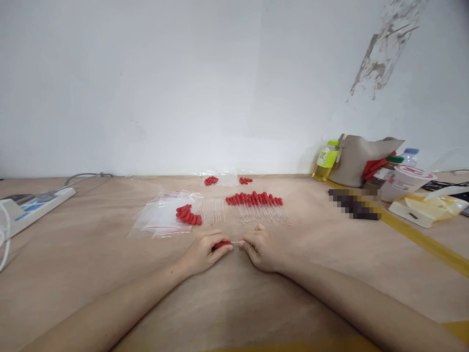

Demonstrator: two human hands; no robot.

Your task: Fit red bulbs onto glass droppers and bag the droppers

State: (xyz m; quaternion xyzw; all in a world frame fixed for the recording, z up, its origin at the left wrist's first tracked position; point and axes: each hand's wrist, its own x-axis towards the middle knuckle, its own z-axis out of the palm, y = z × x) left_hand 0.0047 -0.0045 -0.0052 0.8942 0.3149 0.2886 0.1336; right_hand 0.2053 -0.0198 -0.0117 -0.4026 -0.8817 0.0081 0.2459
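My left hand (pixel 209 249) is closed around a red rubber dropper bulb (pixel 222 244). Between the fingertips of my right hand (pixel 258 247) is a thin clear dropper tube (pixel 235 243), whose left end meets the bulb; how far it sits inside is hidden. Just beyond my hands lies a row of clear tubes with red bulbs on their far ends (pixel 254 199). Left of that row are bare clear tubes (pixel 213 210), then a pile of loose red bulbs (pixel 187 215) resting at the edge of some clear zip bags (pixel 161 217).
More red bulbs (pixel 211 181) lie on clear plastic near the wall. A power strip (pixel 40 208) is at left. On the right stand a yellow drink bottle (pixel 324 164), a grey bag (pixel 353 159), a paper cup (pixel 405 182) and a yellow packet (pixel 427 208).
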